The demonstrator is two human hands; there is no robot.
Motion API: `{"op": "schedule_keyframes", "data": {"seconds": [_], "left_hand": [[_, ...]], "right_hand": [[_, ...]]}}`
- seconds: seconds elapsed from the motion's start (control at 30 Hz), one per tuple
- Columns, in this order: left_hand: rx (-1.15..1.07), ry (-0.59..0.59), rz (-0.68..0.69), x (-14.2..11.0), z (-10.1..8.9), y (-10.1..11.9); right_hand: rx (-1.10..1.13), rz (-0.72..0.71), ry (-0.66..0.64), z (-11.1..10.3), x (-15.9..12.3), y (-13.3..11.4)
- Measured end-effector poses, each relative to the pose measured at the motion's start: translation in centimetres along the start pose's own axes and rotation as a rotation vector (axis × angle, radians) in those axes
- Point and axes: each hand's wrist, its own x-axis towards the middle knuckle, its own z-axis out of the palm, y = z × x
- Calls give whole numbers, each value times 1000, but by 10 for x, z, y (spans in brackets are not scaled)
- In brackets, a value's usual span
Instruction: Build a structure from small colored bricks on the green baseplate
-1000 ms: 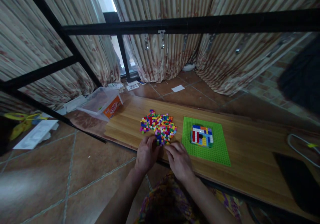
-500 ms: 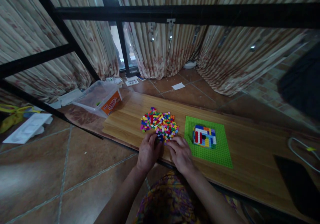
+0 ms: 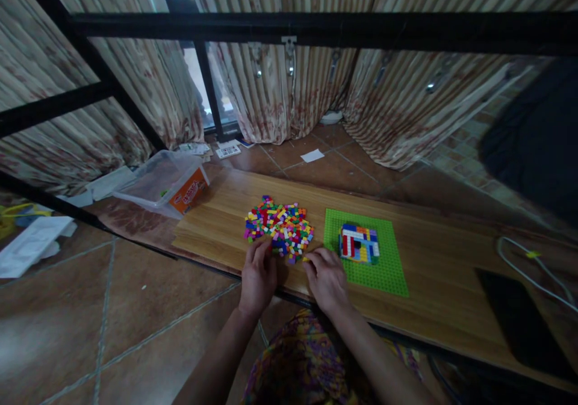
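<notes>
Apparently picking from brick pile [image 3: 280,224] beyond left hand [image 3: 258,275] (curled, cannot tell whether gripping). Seemingly pinching yellow brick [image 3: 306,259] in right hand [image 3: 329,280]; next, likely needs aligning on build [image 3: 360,242] ahead-right of it.

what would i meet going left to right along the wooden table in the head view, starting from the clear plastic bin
Orange-fronted clear plastic bin → pile of small multicolored toy bricks → green studded baseplate → flat black rectangular object.
</notes>
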Motion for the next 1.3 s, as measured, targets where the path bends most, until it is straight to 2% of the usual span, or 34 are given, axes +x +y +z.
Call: {"op": "schedule_keyframes", "data": {"seconds": [0.17, 0.3, 0.43, 0.53, 0.7, 0.87, 1.0, 1.1, 1.2, 1.3], "left_hand": [[12, 24, 17, -7, 0, 0], [19, 28, 37, -11, 1, 4], [-28, -19, 66, -15, 5, 21], [-75, -121, 81, -19, 12, 40], [-114, -254, 157, -23, 26, 65], [-135, -340, 189, -18, 37, 80], [-138, -345, 235, -12, 44, 85], [-124, -342, 253, -8, 49, 88], [-121, -349, 241, -4, 52, 90], [-117, -355, 234, 0, 56, 93]], "right_hand": [[19, -9, -30, -2, -2, 1], [184, 76, -23, -16, -11, 6], [389, 257, -22, -37, -22, 13], [533, 404, 11, -50, -31, 19], [806, 623, 161, -68, -40, 34], [1053, 818, 312, -86, -34, 55], [1139, 747, 354, -91, -27, 71], [1054, 703, 346, -93, -24, 78], [825, 620, 285, -98, -21, 82], [483, 401, 211, -105, -13, 86]]}}
